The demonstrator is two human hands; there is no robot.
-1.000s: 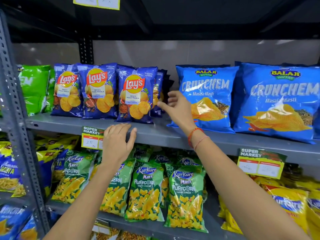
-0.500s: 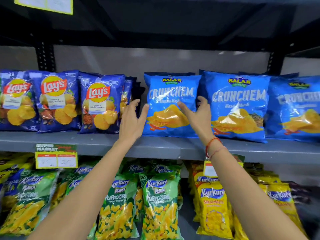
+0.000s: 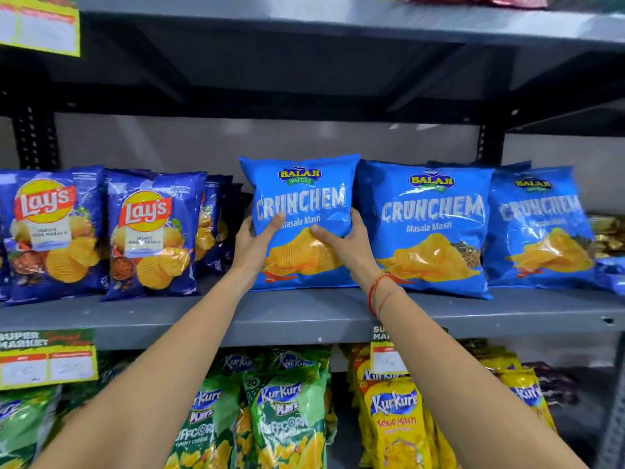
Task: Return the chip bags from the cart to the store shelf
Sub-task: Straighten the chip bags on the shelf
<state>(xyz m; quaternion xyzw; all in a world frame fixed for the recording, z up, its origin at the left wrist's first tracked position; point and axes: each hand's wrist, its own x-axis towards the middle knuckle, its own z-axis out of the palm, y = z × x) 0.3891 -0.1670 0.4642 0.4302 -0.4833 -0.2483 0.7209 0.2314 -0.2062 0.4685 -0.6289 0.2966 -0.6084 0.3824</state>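
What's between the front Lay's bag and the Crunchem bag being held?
In the head view, more dark blue Lay's bags stand there, set further back, beside the left hand gripping the Crunchem bag.

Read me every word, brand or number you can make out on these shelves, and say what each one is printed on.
"BALAJI WAFERS CRUNCHEM Masala Masti": held Crunchem bag, gripped by left hand and right hand.
"Lay's": dark blue Lay's bags.
"Kurkure PLAYZ PUFFCORN", "20": green Kurkure bags.
"Kurkure SOLID MASTI": yellow Kurkure bag.
"SUPER MARKET": left price tag; its handwritten prices are blurred.
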